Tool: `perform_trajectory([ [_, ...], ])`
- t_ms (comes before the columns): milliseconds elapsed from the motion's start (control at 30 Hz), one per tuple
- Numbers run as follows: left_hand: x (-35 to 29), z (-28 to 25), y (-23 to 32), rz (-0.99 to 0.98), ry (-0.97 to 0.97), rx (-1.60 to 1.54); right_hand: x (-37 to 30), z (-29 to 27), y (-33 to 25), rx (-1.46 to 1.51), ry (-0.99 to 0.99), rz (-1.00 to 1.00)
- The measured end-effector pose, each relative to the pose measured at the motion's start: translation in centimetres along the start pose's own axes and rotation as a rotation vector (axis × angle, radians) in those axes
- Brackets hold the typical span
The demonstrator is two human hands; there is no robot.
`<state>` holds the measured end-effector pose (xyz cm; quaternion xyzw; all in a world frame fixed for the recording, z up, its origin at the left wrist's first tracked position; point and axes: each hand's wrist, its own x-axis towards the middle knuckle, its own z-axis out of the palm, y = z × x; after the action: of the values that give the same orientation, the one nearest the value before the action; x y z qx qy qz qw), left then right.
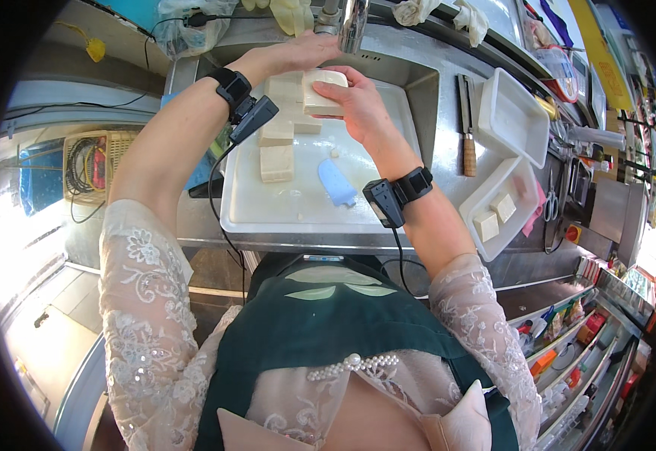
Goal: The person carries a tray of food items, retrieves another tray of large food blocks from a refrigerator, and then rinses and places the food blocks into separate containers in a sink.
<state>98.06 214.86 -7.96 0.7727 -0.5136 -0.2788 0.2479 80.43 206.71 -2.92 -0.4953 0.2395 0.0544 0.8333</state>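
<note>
A thick white block of tofu [323, 92] is in my right hand [359, 101], fingers and thumb closed round its sides, above the far part of a white tray [373, 219]. My left hand [309, 51] reaches past it to the base of the metal faucet [352, 30]; its fingers are not clear enough to tell what they touch. More tofu blocks [277, 164] lie along the tray's left side, some side by side towards the back. A light blue scraper [335, 183] rests flat in the middle of the tray, with a small tofu crumb near it.
The tray sits over a steel sink [425, 83]. To its right lie a knife with a wooden handle [468, 150], a white bin [519, 120] and another white bin [502, 184] holding two tofu pieces. Scissors [551, 203] are further right. A yellow basket [91, 169] stands left.
</note>
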Motion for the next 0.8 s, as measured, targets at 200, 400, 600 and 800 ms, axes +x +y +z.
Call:
perform_trajectory([
  [200,-1.6,-0.6,2.5,-0.153,0.012,-0.011,0.2,0.2,0.5,0.055,0.015,0.049],
  [400,-4.5,1.2,3.1,-0.075,0.117,-0.188,0.7,0.0,1.5,0.148,0.024,0.012],
  [600,-9.3,6.1,10.5,-0.448,0.422,-1.486,-1.4,-1.4,2.0,-0.055,0.030,-0.155],
  [800,-7.4,9.1,9.2,-0.429,0.589,-1.484,-2.0,-1.6,3.1,-0.125,0.152,-0.203],
])
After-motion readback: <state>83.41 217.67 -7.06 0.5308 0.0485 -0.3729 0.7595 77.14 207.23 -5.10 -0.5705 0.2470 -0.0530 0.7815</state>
